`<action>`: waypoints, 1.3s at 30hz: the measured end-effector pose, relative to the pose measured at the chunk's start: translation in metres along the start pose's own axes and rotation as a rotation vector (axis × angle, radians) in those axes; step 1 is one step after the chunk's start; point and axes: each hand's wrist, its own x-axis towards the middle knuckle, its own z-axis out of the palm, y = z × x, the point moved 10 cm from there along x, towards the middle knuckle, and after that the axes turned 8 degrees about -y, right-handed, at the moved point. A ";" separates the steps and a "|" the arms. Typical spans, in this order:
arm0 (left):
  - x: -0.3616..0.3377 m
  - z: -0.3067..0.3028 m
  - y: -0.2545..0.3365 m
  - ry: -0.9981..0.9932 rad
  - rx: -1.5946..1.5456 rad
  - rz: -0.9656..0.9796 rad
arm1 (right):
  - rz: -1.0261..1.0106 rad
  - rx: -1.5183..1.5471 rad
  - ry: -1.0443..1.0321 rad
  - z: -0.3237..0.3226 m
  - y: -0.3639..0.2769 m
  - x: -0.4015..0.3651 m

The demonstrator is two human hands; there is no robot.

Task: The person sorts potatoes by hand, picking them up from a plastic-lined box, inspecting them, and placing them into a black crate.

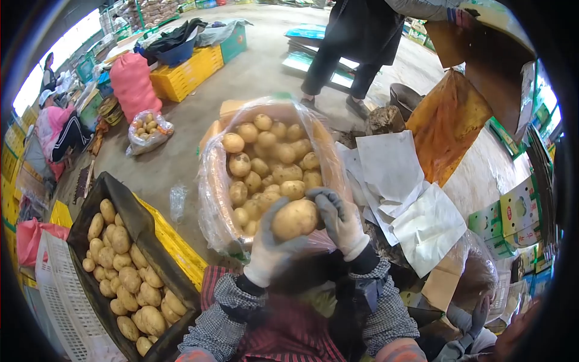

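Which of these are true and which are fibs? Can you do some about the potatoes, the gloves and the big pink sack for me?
1. The left hand is holding a potato. True.
2. The left hand and the right hand are both bare. False: both wear gloves.
3. The box in front of the person is lined with clear plastic. True.
4. The pink sack is on the right side of the picture. False: the pink sack is on the left side.
5. The dark liner on the left has only carrots in it. False: it holds lots of potatoes.
6. The person's sleeves have a checked pattern. True.
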 end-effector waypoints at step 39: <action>-0.015 -0.033 0.035 0.060 0.417 0.296 | -0.014 0.359 -0.046 0.057 0.057 0.002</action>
